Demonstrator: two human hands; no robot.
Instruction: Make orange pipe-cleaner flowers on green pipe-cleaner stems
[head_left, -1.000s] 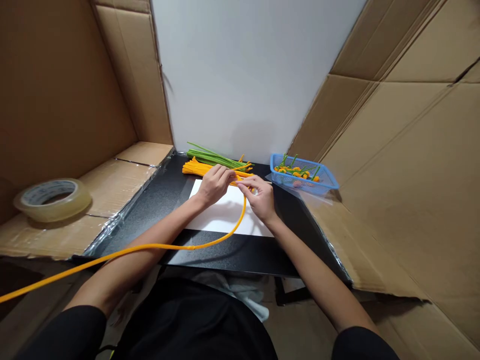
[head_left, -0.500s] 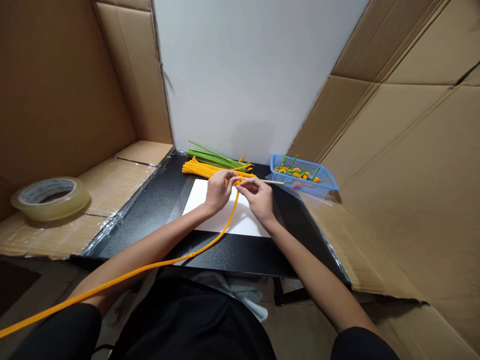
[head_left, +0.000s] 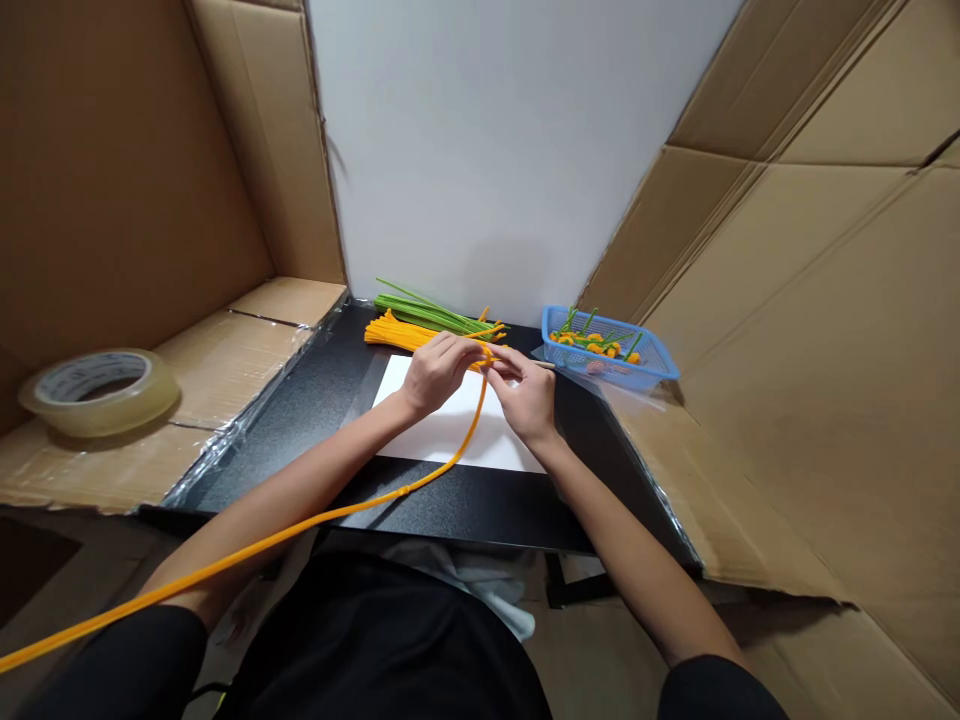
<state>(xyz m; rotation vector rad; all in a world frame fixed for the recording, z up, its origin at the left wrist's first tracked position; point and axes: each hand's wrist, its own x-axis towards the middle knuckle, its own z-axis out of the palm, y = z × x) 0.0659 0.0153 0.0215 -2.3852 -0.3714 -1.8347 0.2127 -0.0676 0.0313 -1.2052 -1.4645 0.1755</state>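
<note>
A long orange pipe cleaner [head_left: 459, 455] runs from the lower left, across my left forearm, up to my fingertips. Its upper end loops around a thin pale stick [head_left: 545, 365] between the two hands. My left hand [head_left: 441, 374] is closed, its fingertips pinching the orange pipe cleaner at the loop. With thumb and fingers together, my right hand [head_left: 526, 397] grips the stick, whose tip pokes out to the right. Fingers partly hide the loop. Just behind the hands lie a bundle of orange pipe cleaners [head_left: 390, 332] and a bundle of green pipe cleaners [head_left: 424, 312].
White paper [head_left: 450, 430] lies on the black table [head_left: 300, 420] under my hands. A blue basket [head_left: 656, 368] at the back right holds small orange-and-green pieces. A tape roll [head_left: 139, 400] rests on cardboard at left. Cardboard walls flank both sides.
Both hands have shifted slightly right with the stick and pipe cleaner. My left hand has turned over more, its fingers now closer to the right hand. Less of the stick shows.
</note>
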